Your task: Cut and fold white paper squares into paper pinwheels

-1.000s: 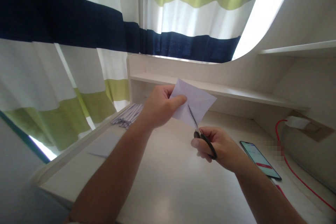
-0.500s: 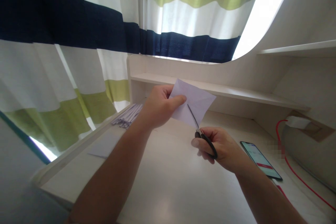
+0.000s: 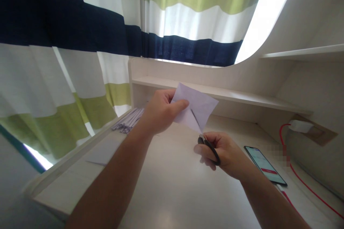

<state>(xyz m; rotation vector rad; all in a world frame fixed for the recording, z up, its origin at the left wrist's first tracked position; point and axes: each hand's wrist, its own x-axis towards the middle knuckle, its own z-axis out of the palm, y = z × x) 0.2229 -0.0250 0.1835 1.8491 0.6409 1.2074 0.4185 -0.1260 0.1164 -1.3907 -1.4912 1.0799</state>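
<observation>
step in hand: cutting a sheet of paper with scissors; the cut seems to be partly made, with the blades inside the sheet.
next move: it would call for a steady sheet and blades that follow the same line up to the far edge, judged only from how things lie now.
right hand (image 3: 224, 152): nearest to the camera, low over the counter (image 3: 172, 189); its grip is clenched on the black handles of the scissors (image 3: 206, 143), forearm coming in from the lower right, blades pointing up and away.
left hand (image 3: 158, 111): a little farther and higher, arm stretched from the lower left; its grip pinches the paper (image 3: 197, 109) at the left edge, thumb on the near face, other fingers behind.
paper: held in the air above the counter, between the two hands, tilted, not touching the counter.
phone (image 3: 264, 164): flat on the counter, right of the right hand, screen lit.
red cable (image 3: 303, 182): near the phone, along the right side.
paper strips (image 3: 129, 120): a pile at the far left of the counter.
shelf (image 3: 215, 93): behind the hands.
curtain (image 3: 80, 43): farthest, striped.
</observation>
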